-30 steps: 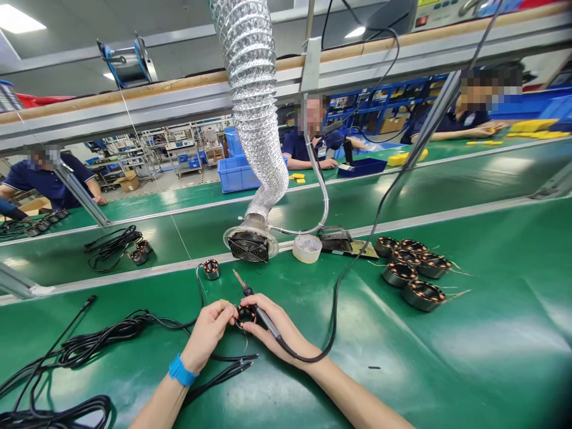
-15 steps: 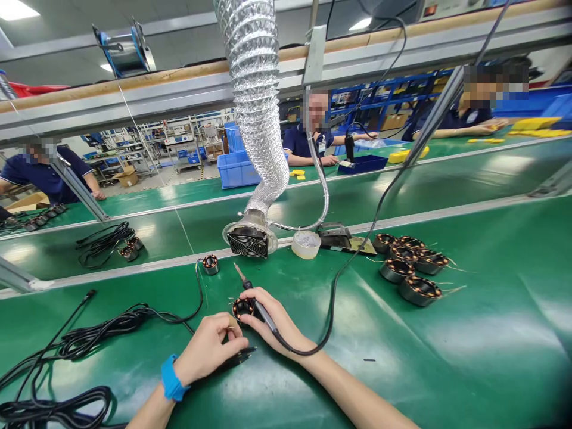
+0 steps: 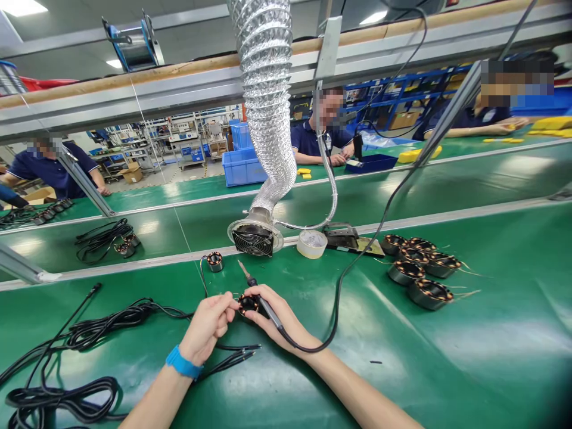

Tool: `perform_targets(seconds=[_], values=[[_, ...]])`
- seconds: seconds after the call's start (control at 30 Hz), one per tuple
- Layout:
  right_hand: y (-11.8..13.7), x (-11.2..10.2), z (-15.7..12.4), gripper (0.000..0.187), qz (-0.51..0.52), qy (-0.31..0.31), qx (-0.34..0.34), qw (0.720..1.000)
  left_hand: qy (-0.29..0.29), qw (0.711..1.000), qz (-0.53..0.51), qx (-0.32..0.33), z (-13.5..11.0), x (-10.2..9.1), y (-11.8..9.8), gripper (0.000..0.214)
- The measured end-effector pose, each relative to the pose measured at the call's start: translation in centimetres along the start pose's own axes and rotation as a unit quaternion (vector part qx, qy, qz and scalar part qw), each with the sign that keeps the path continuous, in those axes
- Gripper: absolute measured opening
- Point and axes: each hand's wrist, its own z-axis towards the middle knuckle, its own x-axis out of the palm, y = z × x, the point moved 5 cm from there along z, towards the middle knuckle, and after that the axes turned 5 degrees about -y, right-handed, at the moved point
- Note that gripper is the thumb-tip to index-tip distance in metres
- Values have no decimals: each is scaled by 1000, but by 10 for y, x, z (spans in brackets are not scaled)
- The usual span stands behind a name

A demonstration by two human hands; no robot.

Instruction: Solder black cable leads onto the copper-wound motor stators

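Below centre, the right hand (image 3: 286, 319) pinches a black copper-wound metal ring (image 3: 248, 305) and a slim grey soldering iron (image 3: 270, 312). The left hand (image 3: 208, 323) presses its fingers together at the ring's edge.

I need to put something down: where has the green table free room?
Free: between the right forearm and the six wound rings, around a small black strip; also further right of those rings. Crowded: left side, black cables by the left hand.

Factory workshop: exhaust duct (image 3: 268, 107), soldering iron (image 3: 269, 310).
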Motion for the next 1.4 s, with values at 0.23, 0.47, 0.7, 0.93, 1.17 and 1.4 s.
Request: perform_targets(seconds=[0.23,0.47,0.7,0.93,1.17,1.4], values=[[5,1,-1,25,-31,-7,-19,999,31,943,293,154,-10,-23,-16,33],[4,-1,-1,27,-59,-8,-16,998,177,848,455,205,-22,3,9,7],[5,-5,-1,26,-55,-10,-21,998,170,823,500,208,-29,5,6,11],[-5,-4,1,30,-62,-19,-40,997,124,943,268,151,-21,-8,-13,17],[17,1,10,34,-49,-42,-62,996,44,966,168,193,-10,-9,-30,33],[56,2,23,23,46,-137,-44,988,41,964,169,201,-10,-4,-41,34]])
